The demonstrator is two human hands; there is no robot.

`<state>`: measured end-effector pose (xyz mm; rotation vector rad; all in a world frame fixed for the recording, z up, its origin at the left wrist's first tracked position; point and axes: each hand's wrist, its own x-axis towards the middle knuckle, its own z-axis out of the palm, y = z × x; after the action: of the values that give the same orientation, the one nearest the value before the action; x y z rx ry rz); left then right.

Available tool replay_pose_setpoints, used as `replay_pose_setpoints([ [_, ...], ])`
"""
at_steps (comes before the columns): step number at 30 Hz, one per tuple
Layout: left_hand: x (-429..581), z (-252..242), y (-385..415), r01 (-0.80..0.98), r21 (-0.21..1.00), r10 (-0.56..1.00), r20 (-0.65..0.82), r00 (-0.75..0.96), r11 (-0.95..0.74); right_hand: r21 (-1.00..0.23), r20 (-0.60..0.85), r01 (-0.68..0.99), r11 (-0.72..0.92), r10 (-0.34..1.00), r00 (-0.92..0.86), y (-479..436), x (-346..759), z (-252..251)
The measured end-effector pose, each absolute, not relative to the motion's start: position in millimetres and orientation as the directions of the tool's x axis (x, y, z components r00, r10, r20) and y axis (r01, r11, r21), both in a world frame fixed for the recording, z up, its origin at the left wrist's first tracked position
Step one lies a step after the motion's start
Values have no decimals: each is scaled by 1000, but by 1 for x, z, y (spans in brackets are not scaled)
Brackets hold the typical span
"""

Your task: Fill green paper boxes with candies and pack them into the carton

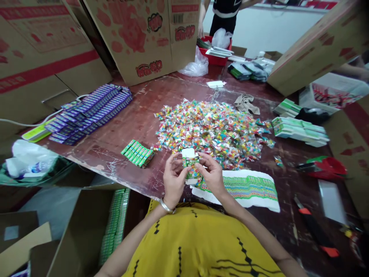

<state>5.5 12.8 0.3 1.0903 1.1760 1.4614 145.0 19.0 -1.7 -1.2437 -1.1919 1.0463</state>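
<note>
Between my two hands is a small green printed candy box [189, 163], upright, with its white top flap raised. My left hand [175, 177] pinches it from the left, and my right hand [211, 173] grips its right side. Just beyond the hands spreads a big heap of small clear packets of coloured candy [213, 129]. Under and beside my right forearm lies a fanned row of flat green cartons [250, 188] on white paper. To the left of my left hand sits a short block of filled-looking green boxes [137, 153]. What is inside the held box is hidden.
Stacked purple boxes [92, 111] stand at the left, before large cardboard cartons [138, 38]. At the right are stacked flat cartons [300, 130], a red scoop-like object [331, 168] and a black-and-orange cutter [317, 231]. An open carton [77, 231] of green boxes stands below left. Another person [226, 15] stands behind.
</note>
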Motion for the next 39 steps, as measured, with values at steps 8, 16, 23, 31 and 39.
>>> replay_pose_setpoints([
  [8, -12, 8, 17, -27, 998, 977, 58, 203, -53, -972, 184, 156, 177, 982, 31, 21, 151, -2],
  [16, -8, 18, 20, -33, 999, 989, 47, 138, -43, -982, 188, -20, 189, 982, 35, 31, 151, 10],
  [23, -8, 19, 19, -92, 996, 990, 11, 138, 2, -998, 49, -30, 46, 992, -115, 42, 158, 17],
  [31, -7, 21, 14, -28, 999, 990, -12, 142, 16, -995, -93, -35, -98, 987, -128, 55, 165, 14],
  [39, -14, 18, 16, 28, 999, 987, -22, 156, 18, -973, 104, 172, 151, 961, -256, 42, 168, 21],
])
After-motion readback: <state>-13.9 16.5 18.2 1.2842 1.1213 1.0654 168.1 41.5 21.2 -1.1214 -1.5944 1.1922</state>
